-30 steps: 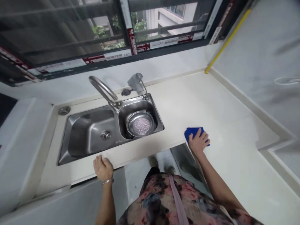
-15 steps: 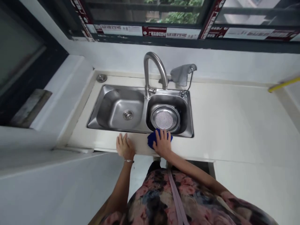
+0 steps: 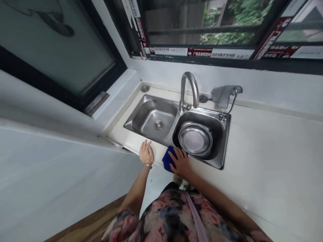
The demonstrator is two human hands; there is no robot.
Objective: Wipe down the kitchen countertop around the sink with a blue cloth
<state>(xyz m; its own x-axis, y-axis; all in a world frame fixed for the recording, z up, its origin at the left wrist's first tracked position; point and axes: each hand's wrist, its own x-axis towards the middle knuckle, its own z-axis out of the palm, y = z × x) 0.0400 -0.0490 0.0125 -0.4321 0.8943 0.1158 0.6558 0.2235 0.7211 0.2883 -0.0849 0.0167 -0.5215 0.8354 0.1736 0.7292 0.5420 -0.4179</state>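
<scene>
Under my right hand (image 3: 182,163) lies a folded blue cloth (image 3: 167,159), pressed against the counter's front strip just before the sink. The fingers rest over the cloth's right part. My left hand (image 3: 146,153), with a bracelet at the wrist, leans on the counter edge to the left, its fingers loosely stretched and nothing in them. Beyond the hands is the double steel sink (image 3: 169,137). A round metal colander (image 3: 194,140) sits in the right basin, and the left basin shows its drain (image 3: 158,125).
A curved faucet (image 3: 189,79) rises behind the basins. To its right a grey rag (image 3: 222,95) hangs over a thin bent spout (image 3: 232,106). The white counter (image 3: 272,151) stretches right. A low wall (image 3: 75,148) stands at the left, and a window frame runs along the back.
The view has turned left, so the sink appears farther right and lower. My right hand has shifted left along the counter's front with the blue cloth. My left hand stays at the edge.
</scene>
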